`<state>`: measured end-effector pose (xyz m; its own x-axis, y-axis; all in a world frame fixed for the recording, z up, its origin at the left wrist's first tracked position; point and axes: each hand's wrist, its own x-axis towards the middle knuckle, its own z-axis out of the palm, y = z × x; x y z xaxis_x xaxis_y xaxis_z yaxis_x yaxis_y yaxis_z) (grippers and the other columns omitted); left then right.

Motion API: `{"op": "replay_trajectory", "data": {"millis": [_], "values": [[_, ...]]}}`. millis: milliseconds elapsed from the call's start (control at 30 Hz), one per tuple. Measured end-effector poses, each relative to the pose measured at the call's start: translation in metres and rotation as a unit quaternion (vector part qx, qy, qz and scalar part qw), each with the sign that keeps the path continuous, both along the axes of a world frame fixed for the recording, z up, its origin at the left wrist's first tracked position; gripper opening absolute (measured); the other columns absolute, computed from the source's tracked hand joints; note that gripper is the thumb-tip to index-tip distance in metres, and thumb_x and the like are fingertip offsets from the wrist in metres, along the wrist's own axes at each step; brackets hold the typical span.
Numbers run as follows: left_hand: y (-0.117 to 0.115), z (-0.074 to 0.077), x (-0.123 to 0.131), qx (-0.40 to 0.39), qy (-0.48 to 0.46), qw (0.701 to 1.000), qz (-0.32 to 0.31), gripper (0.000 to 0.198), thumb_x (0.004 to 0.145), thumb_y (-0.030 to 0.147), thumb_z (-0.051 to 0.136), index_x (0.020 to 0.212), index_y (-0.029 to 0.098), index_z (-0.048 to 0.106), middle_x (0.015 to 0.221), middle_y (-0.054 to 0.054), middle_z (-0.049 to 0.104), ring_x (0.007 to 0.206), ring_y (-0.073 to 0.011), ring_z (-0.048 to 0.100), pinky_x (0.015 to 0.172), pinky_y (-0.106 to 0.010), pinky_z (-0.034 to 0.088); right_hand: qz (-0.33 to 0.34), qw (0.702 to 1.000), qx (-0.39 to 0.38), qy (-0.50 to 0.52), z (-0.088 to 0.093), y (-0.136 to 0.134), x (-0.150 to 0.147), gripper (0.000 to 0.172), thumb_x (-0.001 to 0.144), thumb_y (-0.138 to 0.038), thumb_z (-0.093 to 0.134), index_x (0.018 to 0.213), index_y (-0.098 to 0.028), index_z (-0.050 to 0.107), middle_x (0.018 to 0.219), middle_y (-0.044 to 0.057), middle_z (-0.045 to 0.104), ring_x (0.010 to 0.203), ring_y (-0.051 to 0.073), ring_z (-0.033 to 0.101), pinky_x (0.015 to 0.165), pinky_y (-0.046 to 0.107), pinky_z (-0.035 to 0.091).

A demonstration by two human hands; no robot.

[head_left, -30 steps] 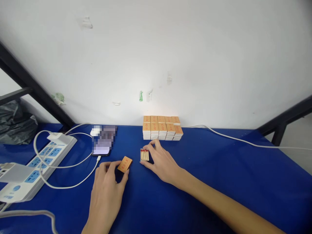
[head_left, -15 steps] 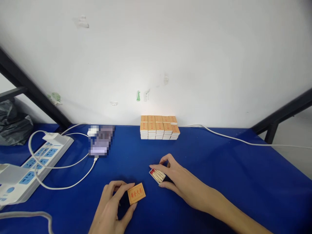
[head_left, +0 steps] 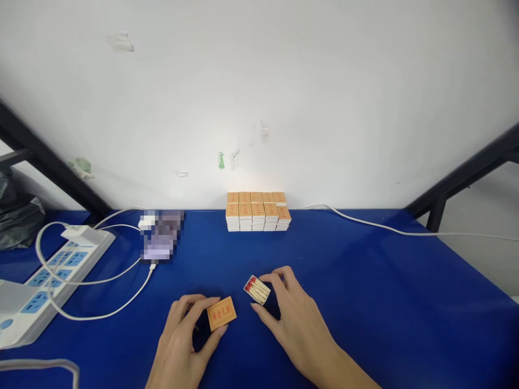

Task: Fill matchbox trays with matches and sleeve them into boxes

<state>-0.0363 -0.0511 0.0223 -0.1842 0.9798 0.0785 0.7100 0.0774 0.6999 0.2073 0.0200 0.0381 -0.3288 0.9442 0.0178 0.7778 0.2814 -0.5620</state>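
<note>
Low in the view, my left hand [head_left: 182, 335] grips an orange matchbox sleeve [head_left: 221, 313] with red lettering, between thumb and fingers along its left side. To the right, my right hand [head_left: 298, 321] has thumb and forefinger at the sides of a small white matchbox tray [head_left: 266, 302]. The tray is tilted, and its open top shows wooden matches [head_left: 258, 290] with red heads at the upper left end. A short gap of blue tabletop lies between sleeve and tray. The inside of the sleeve is hidden from here.
Stacked matchboxes [head_left: 258, 210] stand in two rows against the white wall [head_left: 324, 108]. A white power strip [head_left: 91, 254] with cables lies left, beside a pixelated phone [head_left: 162, 237]. One white cable [head_left: 365, 220] runs along the blue table's [head_left: 365, 302] back right edge.
The right hand has turned and its forearm has swung inward; the tray now faces up more, showing more of the matches. The left hand still holds the sleeve. The whole view has shifted slightly.
</note>
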Motion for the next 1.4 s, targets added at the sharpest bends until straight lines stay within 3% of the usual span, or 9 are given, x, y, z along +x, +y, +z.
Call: {"op": "replay_trajectory", "data": {"millis": [133, 233, 433, 567, 767, 933, 1100, 1400], "values": [[-0.001, 0.008, -0.002, -0.013, -0.015, 1.0, -0.006, 0.034, 0.101, 0.057, 0.075, 0.13, 0.042, 0.08, 0.131, -0.001, 0.079, 0.097, -0.0242, 0.079, 0.068, -0.03, 0.066, 0.007, 0.999, -0.016, 0.028, 0.002, 0.001, 0.001, 0.025, 0.107, -0.024, 0.067, 0.132, -0.028, 0.067, 0.129, 0.007, 0.064, 0.094, 0.023, 0.077, 0.076, 0.043, 0.066], [-0.003, 0.014, 0.001, -0.02, -0.044, 0.999, -0.008, 0.037, 0.101, 0.06, 0.075, 0.133, 0.042, 0.079, 0.133, 0.0, 0.08, 0.098, -0.0227, 0.081, 0.061, -0.024, 0.063, 0.024, 0.995, -0.05, 0.089, 0.01, 0.0, 0.006, 0.024, 0.112, -0.024, 0.061, 0.134, -0.032, 0.067, 0.13, 0.004, 0.065, 0.101, 0.021, 0.075, 0.086, 0.04, 0.065], [0.001, 0.019, 0.008, -0.009, -0.098, 0.995, -0.03, 0.04, 0.1, 0.057, 0.079, 0.139, 0.046, 0.077, 0.138, 0.001, 0.079, 0.098, -0.0196, 0.082, 0.056, -0.019, 0.06, 0.086, 0.976, -0.093, 0.18, 0.021, -0.002, 0.015, 0.026, 0.116, -0.032, 0.06, 0.14, -0.038, 0.066, 0.138, 0.001, 0.064, 0.122, 0.019, 0.069, 0.109, 0.038, 0.059], [0.0, 0.025, 0.014, 0.009, -0.12, 0.992, -0.025, 0.038, 0.099, 0.057, 0.08, 0.136, 0.046, 0.079, 0.135, 0.002, 0.079, 0.094, -0.0176, 0.08, 0.054, -0.017, 0.057, 0.104, 0.972, -0.103, 0.184, 0.021, -0.002, 0.019, 0.032, 0.115, -0.031, 0.062, 0.146, -0.04, 0.064, 0.142, 0.0, 0.062, 0.122, 0.017, 0.069, 0.114, 0.037, 0.057], [-0.001, 0.029, 0.008, 0.015, -0.089, 0.995, -0.048, 0.035, 0.101, 0.053, 0.079, 0.135, 0.049, 0.079, 0.136, 0.004, 0.079, 0.099, -0.0173, 0.081, 0.086, -0.022, 0.067, 0.151, 0.965, -0.102, 0.186, 0.026, -0.001, 0.025, 0.034, 0.117, -0.033, 0.059, 0.15, -0.038, 0.064, 0.141, 0.002, 0.061, 0.126, 0.017, 0.068, 0.113, 0.034, 0.057], [-0.001, 0.034, 0.006, 0.0, -0.114, 0.992, -0.05, 0.037, 0.101, 0.052, 0.079, 0.137, 0.045, 0.079, 0.138, 0.0, 0.078, 0.096, -0.0183, 0.08, 0.06, -0.017, 0.059, 0.182, 0.961, -0.115, 0.173, 0.035, 0.003, 0.029, 0.04, 0.118, -0.037, 0.057, 0.157, -0.043, 0.06, 0.144, 0.001, 0.06, 0.131, 0.016, 0.066, 0.118, 0.034, 0.055], [0.001, 0.04, 0.003, 0.003, -0.115, 0.993, -0.037, 0.034, 0.097, 0.055, 0.083, 0.13, 0.045, 0.083, 0.129, 0.001, 0.081, 0.092, -0.0172, 0.079, 0.071, -0.019, 0.062, 0.203, 0.959, -0.122, 0.155, 0.043, 0.006, 0.03, 0.039, 0.118, -0.039, 0.056, 0.157, -0.04, 0.061, 0.143, 0.003, 0.061, 0.128, 0.018, 0.067, 0.117, 0.037, 0.056], [0.004, 0.045, -0.007, 0.002, -0.08, 0.993, -0.086, 0.034, 0.098, 0.055, 0.082, 0.131, 0.046, 0.083, 0.131, 0.0, 0.082, 0.093, -0.0182, 0.081, 0.059, -0.017, 0.059, 0.214, 0.954, -0.142, 0.152, 0.052, 0.009, 0.035, 0.037, 0.118, -0.045, 0.056, 0.155, -0.042, 0.063, 0.144, 0.002, 0.061, 0.13, 0.018, 0.066, 0.118, 0.037, 0.056]]}}
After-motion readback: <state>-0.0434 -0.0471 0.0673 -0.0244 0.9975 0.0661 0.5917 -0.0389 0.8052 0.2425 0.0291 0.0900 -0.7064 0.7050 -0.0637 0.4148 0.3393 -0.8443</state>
